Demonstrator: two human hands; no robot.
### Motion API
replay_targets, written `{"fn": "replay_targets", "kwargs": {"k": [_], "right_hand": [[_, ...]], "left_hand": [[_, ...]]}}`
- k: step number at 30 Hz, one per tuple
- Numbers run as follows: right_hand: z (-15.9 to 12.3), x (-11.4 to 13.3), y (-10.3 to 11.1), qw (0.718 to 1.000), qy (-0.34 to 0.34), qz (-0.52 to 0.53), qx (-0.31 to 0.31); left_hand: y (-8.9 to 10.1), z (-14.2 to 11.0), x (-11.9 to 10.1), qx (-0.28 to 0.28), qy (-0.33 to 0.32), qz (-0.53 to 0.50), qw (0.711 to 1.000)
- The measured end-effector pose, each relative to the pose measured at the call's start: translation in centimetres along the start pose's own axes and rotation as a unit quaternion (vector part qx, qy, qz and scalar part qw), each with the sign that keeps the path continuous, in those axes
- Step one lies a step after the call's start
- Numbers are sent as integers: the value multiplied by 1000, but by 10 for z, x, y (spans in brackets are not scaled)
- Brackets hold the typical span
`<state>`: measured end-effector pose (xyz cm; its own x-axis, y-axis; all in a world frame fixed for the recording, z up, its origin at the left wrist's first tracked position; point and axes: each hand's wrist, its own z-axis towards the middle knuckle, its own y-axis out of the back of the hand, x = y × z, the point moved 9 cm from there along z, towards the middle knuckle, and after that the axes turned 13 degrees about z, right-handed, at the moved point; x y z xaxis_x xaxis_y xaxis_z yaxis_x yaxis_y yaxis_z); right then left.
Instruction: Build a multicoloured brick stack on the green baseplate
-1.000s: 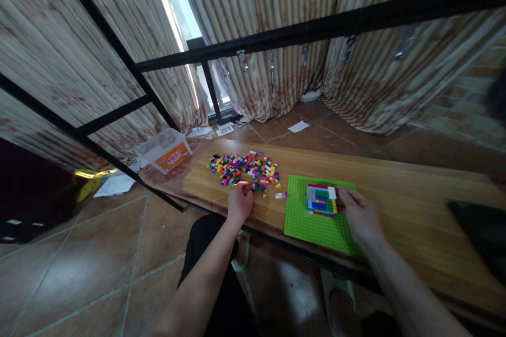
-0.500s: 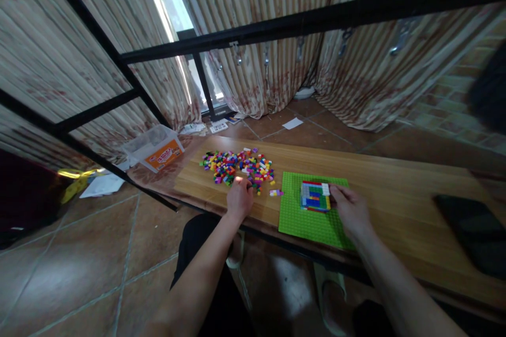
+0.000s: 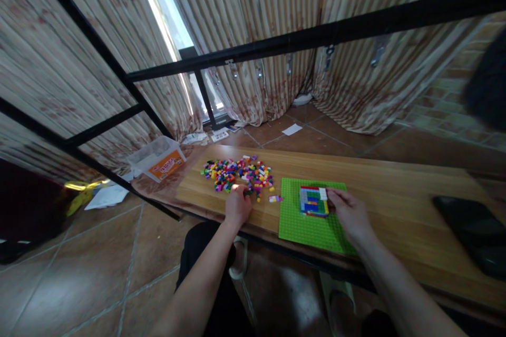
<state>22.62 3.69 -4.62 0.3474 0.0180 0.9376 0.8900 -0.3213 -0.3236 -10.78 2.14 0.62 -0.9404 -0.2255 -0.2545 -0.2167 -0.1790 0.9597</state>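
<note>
My left hand (image 3: 237, 206) reaches into the near edge of a pile of loose toy bricks (image 3: 225, 171), its fingers curled down; what they hold, if anything, is hidden. A green baseplate (image 3: 290, 221) lies to the right, bearing a low rectangular build of bricks (image 3: 310, 204) in grey, blue, red and yellow. At the build's far right corner, my right hand (image 3: 350, 213) has thumb and finger closed on a white brick (image 3: 323, 194). Whether that brick is pressed on or only resting there, I cannot tell. Beside the plate's left edge is a small white, yellow and purple brick group (image 3: 275, 198).
Everything stands on a narrow wooden table (image 3: 395, 189). A black phone-like slab (image 3: 470, 231) lies at its right end. On the left is a clear plastic box (image 3: 152, 155) with an orange label. A black metal bar (image 3: 276, 45) crosses above, before striped curtains (image 3: 253, 5).
The view has tilted slightly, so the scene sits a little lower. Both hands stay nearly in place, left at the pile and right at the white brick.
</note>
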Motion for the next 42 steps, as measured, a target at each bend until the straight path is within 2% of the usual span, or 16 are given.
{"fn": "replay_targets", "kwargs": {"k": [5, 9, 14, 24, 27, 29, 33, 35, 37, 39, 42], "right_hand": [[1, -2, 1, 1000, 4, -11, -5], [1, -2, 1, 1000, 4, -12, -3], [3, 0, 2, 999, 18, -30, -7], [1, 3, -4, 1000, 23, -16, 3], [3, 3, -4, 999, 26, -20, 2], [3, 2, -5, 1000, 23, -15, 6], [2, 7, -6, 1000, 19, -6, -3], [0, 15, -4, 999, 35, -10, -19], [-2, 26, -3, 998, 60, -15, -28], [-4, 39, -4, 996, 86, -18, -18], [-10, 58, -10, 991, 126, -11, 37]], "left_hand": [[5, 11, -10, -31, -30, -12, 999], [1, 17, -26, 0, -77, 45, 996], [-2, 20, -30, 13, -74, 104, 992], [-2, 19, -48, 9, -145, 107, 984], [-4, 22, -48, 9, -154, 110, 982], [1, 22, -48, 0, -156, 99, 983], [31, 13, -55, -57, -141, 4, 988], [38, 3, -66, -55, -124, -90, 987], [31, -9, -82, -5, -111, -213, 971], [18, -22, -101, 44, -96, -328, 939], [1, -35, -122, 74, -63, -406, 909]]}}
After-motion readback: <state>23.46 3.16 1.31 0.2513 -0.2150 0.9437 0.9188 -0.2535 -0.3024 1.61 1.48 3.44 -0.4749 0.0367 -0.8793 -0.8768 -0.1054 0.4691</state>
